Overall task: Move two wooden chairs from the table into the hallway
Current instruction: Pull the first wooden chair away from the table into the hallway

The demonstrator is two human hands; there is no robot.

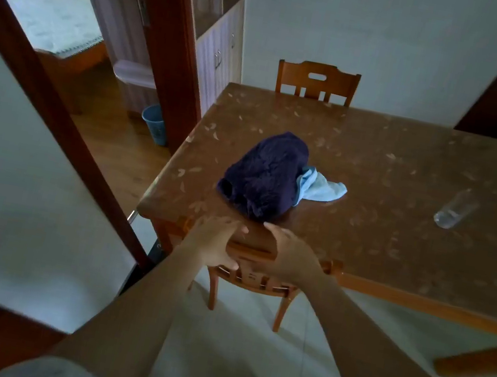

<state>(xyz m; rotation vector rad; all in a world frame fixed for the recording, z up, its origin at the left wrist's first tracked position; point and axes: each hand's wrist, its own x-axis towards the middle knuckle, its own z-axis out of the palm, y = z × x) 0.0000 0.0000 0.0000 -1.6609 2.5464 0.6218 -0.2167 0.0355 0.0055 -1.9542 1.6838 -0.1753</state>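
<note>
Wooden and orange-brown, the near chair (253,275) is tucked against the near edge of the table (406,189), close to its near-left corner, and I have both hands on its backrest. My left hand (214,243) wraps the left part of the top rail, fingers over the far side and thumb curled under; my right hand (290,255) closes over the right part of the same rail. Both look clamped on the chair, though motion blur softens the fingertips. All the legs I can see rest on the pale tiled floor, so I judge this chair not yet lifted or pulled clear. A second chair (318,82) stands at the far edge of the table, against the wall, untouched. On the tabletop lie a dark blue bundle of cloth (264,174) with a light blue cloth (320,186) touching it, and a clear bottle (456,210) lying on its side toward the right edge. An open doorway (74,58) lies to the left. By my reading the task is only beginning: both chairs remain at the table.
</note>
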